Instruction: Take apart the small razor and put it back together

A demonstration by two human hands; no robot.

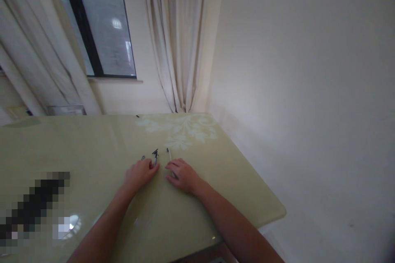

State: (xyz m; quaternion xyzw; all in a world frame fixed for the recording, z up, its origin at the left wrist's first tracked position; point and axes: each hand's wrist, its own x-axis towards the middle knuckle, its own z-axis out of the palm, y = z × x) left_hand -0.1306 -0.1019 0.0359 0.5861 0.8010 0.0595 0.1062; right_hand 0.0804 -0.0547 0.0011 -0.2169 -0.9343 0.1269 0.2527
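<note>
Right hand (183, 176): fingers bent with thumb drawn toward them, a narrow grip. I read it as holding the slim white stick (169, 155), whose dark tip points away from me; the lower part runs in under the fingers.

Left hand (141, 174): fingers curled, thumb close beside them. The dark slim pieces (155, 155) stick out just past the thumb; I can't say whether they are pinched or merely lie there, the grip being hidden. A small greenish piece (142, 158) shows beyond the knuckles, too small to identify.

Progress: the white stick and the dark pieces stand apart, with a gap between the two hands. I see no join between them. Both sets are out on the table (240, 189) and within reach, so I would call that part done. Sorting out or arranging the pieces looks unfinished, in my judgement; how much is left I can't gauge.

Further out: the pale floral pattern (185, 131) on the tabletop lies beyond the hands, and a tiny dark bit (137, 116) sits near the far edge. To my left, a dark pixelated shape (37, 201), unreadable. Past the table, a gathered curtain (179, 28), a window (105, 20) and, on the right, a plain wall (302, 90).
</note>
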